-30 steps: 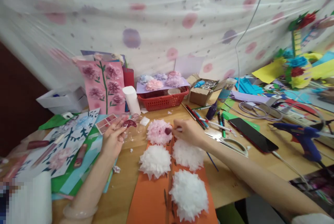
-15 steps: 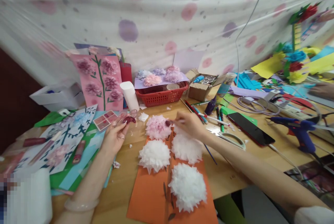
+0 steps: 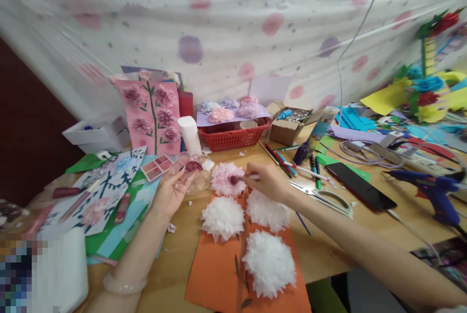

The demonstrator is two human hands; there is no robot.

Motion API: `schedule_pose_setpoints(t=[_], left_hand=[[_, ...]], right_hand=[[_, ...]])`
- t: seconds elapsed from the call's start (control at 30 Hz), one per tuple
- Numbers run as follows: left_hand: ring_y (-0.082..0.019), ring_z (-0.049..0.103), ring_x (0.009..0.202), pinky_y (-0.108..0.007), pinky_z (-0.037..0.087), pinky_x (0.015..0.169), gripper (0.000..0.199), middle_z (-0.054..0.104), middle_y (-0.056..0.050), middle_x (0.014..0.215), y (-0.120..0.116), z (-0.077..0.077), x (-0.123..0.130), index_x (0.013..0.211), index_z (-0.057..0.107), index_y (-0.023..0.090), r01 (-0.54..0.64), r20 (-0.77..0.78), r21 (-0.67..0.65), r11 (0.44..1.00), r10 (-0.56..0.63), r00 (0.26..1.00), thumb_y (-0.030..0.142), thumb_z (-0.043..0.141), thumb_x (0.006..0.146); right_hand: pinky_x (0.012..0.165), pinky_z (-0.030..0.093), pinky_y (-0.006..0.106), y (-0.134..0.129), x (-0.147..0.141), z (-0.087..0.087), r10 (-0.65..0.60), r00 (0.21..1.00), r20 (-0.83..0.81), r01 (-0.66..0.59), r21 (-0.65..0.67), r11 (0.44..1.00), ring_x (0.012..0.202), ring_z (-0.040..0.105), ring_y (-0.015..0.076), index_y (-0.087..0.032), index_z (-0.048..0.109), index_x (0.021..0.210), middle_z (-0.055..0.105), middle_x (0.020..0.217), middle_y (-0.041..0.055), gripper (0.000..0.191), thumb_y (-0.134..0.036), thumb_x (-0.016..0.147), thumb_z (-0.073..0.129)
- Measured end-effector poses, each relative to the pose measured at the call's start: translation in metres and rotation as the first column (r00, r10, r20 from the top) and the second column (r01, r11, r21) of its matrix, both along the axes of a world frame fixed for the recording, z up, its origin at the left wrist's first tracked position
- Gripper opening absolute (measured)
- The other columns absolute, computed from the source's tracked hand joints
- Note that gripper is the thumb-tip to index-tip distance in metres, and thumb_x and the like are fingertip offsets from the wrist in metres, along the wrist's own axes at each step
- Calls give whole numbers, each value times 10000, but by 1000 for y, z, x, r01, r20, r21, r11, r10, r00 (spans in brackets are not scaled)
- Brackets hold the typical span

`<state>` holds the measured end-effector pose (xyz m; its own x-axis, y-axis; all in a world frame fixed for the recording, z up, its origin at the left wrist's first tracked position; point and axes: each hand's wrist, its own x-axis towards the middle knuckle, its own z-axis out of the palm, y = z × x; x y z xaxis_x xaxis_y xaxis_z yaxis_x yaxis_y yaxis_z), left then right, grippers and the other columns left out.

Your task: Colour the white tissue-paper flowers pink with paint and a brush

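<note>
My left hand [image 3: 168,195] grips the edge of a clear plastic palette [image 3: 202,182] with round wells; dark red powder or paint shows in one of them. In my right hand [image 3: 268,182] is a small makeup brush [image 3: 234,180], its dark, fluffy tip touching a pink-tinted tissue paper flower [image 3: 221,182]. That flower sits at the far end of an orange card [image 3: 211,274]. Below it lies a white tissue flower [image 3: 223,219], and another white flower [image 3: 270,265] is nearer me. A third white flower [image 3: 268,212] is partly covered by my right hand.
Left of the palette lies a powder compact [image 3: 156,167]. Behind stands a red basket [image 3: 233,139] bearing finished flowers. On the right are scissors [image 3: 321,195], a phone [image 3: 359,186] and a blue glue gun [image 3: 434,194] with trailing cables. Pencils [image 3: 279,157] lie behind my right hand.
The brush tip has moved from the flower's right edge onto its petals. The palette has tilted, showing more of its wells. The whole view has shifted slightly.
</note>
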<state>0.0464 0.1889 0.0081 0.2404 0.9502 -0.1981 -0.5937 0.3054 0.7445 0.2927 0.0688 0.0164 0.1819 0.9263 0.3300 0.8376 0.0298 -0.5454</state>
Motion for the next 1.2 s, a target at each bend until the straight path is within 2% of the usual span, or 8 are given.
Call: schedule_pose_setpoints(t=[0.1, 0.2, 0.37, 0.6, 0.8, 0.93, 1.1, 1.2], left_hand=[[-153, 753, 836, -339, 610, 903, 275, 776, -62, 855, 1, 1, -1, 937, 696, 128, 7, 7, -14, 1000, -7, 1000, -34, 486, 865], [-145, 751, 844, -340, 602, 918, 285, 783, -55, 894, -1, 2, -1, 1008, 696, 150, 11, 26, -4, 1000, -11, 1000, -13, 503, 877], [-129, 745, 815, -331, 621, 862, 274, 775, -27, 887, -7, 5, 1, 990, 696, 178, 21, 40, 33, 999, -22, 999, 13, 493, 910], [-127, 755, 830, -99, 536, 542, 302, 764, -9, 948, -20, 10, 3, 1128, 673, 245, 85, 2, 70, 994, -85, 996, 72, 619, 887], [-163, 749, 913, -274, 625, 797, 256, 765, -69, 1054, -28, 19, 4, 1141, 678, 209, 218, 123, 35, 975, -221, 968, 365, 575, 966], [-184, 736, 967, -248, 622, 750, 417, 766, -56, 1082, -31, 18, 0, 1102, 714, 232, 311, 131, 84, 947, -320, 938, 542, 704, 824], [-151, 737, 888, -200, 604, 650, 425, 779, 20, 1023, -36, 17, -2, 1017, 742, 262, 359, 163, 83, 930, -368, 916, 426, 875, 649], [-167, 738, 896, -218, 612, 676, 540, 780, 12, 1018, -39, 17, -1, 1007, 750, 267, 350, 173, 133, 927, -369, 913, 491, 900, 539]], right_hand=[[528, 333, 228, 1, 4, -1, -88, 996, -3, 88, 23, 996, 560, 604, 159, -220, 570, 684, 673, 623, 24, 225, -336, 870, 616], [516, 345, 222, 0, 6, 1, -30, 1000, -4, 30, -1, 1000, 526, 599, 149, -222, 585, 664, 662, 583, -3, 219, -345, 796, 710], [545, 371, 238, 1, -1, 22, -107, 993, -47, 112, 124, 986, 588, 601, 156, -206, 567, 744, 674, 676, 33, 242, -395, 888, 610], [527, 366, 206, -3, -53, 52, 198, 953, -228, -100, 379, 920, 559, 536, 95, -200, 566, 755, 637, 654, -22, 231, -370, 882, 657], [521, 359, 221, -5, -73, 59, 227, 961, -158, -147, 404, 903, 527, 485, 91, -208, 576, 744, 614, 627, -30, 202, -327, 886, 657], [485, 349, 238, -20, -80, 67, 248, 949, -193, -136, 458, 878, 508, 479, 103, -229, 591, 750, 602, 608, -30, 184, -319, 885, 678], [458, 347, 245, -32, -83, 74, 276, 934, -229, -141, 472, 870, 499, 485, 110, -238, 593, 749, 609, 600, -27, 190, -324, 880, 699], [449, 342, 249, -33, -82, 72, 268, 923, -276, -123, 449, 885, 497, 495, 117, -239, 598, 756, 623, 609, -19, 184, -336, 877, 697]])
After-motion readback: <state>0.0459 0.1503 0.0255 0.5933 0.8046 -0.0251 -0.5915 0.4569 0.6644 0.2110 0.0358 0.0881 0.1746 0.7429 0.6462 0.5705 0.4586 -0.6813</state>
